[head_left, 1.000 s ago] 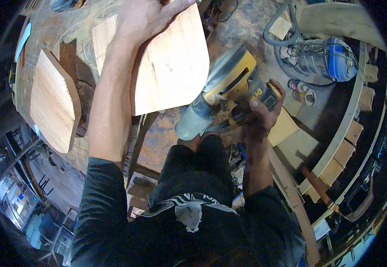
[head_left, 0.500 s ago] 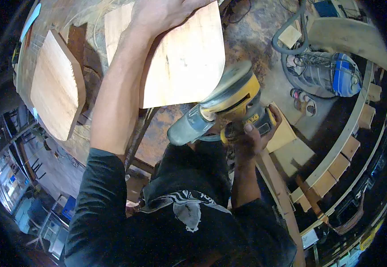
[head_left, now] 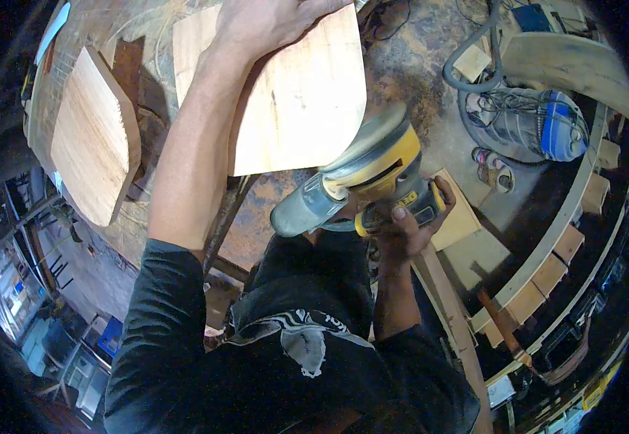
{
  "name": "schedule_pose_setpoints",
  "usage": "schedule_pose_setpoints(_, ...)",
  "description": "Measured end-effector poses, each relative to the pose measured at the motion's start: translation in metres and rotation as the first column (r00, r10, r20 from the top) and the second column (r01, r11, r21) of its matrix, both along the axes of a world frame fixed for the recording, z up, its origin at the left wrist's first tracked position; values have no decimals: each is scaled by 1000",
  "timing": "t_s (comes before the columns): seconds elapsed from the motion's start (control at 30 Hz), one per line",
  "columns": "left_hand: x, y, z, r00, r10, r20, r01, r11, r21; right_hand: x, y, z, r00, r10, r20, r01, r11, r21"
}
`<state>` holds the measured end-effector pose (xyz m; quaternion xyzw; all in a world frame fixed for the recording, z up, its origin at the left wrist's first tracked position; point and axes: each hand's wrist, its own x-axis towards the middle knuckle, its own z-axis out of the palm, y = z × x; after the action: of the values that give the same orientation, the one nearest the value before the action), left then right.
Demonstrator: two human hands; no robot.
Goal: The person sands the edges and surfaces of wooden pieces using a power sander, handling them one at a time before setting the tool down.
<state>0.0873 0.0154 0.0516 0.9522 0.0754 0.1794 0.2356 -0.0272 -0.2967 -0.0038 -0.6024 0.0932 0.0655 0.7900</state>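
At the top, my left hand (head_left: 267, 25) holds a pale wooden board (head_left: 300, 108) with rounded corners; the fingertips run out of view. My right hand (head_left: 405, 228) is wrapped around the body of a yellow and black random orbital sander (head_left: 379, 159) with a grey dust canister. Tilted on its side, the sander has its disc against or very near the board's lower right rounded edge; exact contact is hard to see. To the left, a second cut wooden board (head_left: 94, 137) with a rough edge lies on the round worktable (head_left: 122, 242).
A blue and grey shop vacuum (head_left: 538, 123) stands on the floor at upper right, with its grey hose (head_left: 450, 69) looping beside it. Footwear (head_left: 494, 170) lies nearby. A curved wooden frame with blocks (head_left: 538, 271) takes up the right side.
The sander and my right hand have tilted and shifted very slightly along the board's edge. My left hand and the board have stayed nearly still.
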Motion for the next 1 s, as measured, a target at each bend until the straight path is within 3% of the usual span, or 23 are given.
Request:
schedule_pose_setpoints(0.1,-1,0,1,1000,7,-9,-7,1000,-20,0,-2,-8,987,32,159,-24,999,-49)
schedule_pose_setpoints(0.3,-1,-1,0,999,9,-40,-8,1000,16,23,-2,5,992,90,91,-87,995,-40)
schedule_pose_setpoints(0.37,-2,-3,-1,1000,-1,-1,1,999,37,33,5,30,990,115,-80,-119,992,-39)
schedule_pose_setpoints(0.5,-3,-4,0,999,-38,7,38,999,23,40,2,36,972,175,-157,-192,977,-98)
schedule_pose_setpoints(0.67,-3,-1,-4,990,-93,108,92,996,6,45,-11,-1,966,254,40,-251,965,-79)
schedule_pose_setpoints(0.73,-3,0,-2,998,-63,25,62,996,58,44,-10,1,965,261,25,-259,963,-73)
schedule_pose_setpoints(1.0,-6,1,-4,994,-74,76,68,995,75,55,-22,-16,934,353,50,-352,936,-20)
